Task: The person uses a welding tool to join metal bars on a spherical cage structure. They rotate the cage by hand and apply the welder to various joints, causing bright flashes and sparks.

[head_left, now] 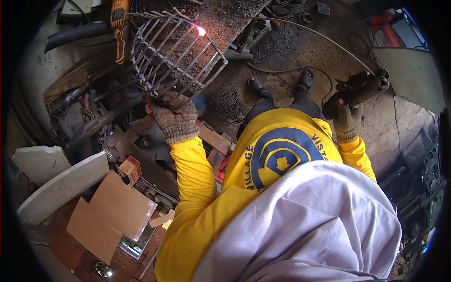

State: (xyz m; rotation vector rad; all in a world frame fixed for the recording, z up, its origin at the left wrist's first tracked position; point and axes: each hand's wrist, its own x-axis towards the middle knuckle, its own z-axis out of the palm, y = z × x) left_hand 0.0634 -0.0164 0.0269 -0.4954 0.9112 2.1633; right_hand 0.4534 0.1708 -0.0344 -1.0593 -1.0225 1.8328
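Observation:
A cage-like basket of welded metal rods (165, 57) rests tilted at the bench edge, with a small glowing orange-pink hot spot (201, 31) on its upper rim. My left hand (176, 116), in a brown knit glove, is closed at the basket's near lower corner; its fingertips are partly hidden. Off to the right, my right hand (346, 121), gloved too, is wrapped around a dark, bulky electrode holder (369, 89). From its end a long thin rod (324, 37) reaches up and left toward the bench, its tip apart from the glowing spot.
The bench top (225, 35) is littered with dark grit. An orange-and-black power tool (119, 30) lies left of the basket. A wire bundle (227, 102) sits on the floor by my feet. Flattened cardboard (112, 207) and pale curved boards (66, 185) are at lower left. A cable (324, 71) crosses the floor.

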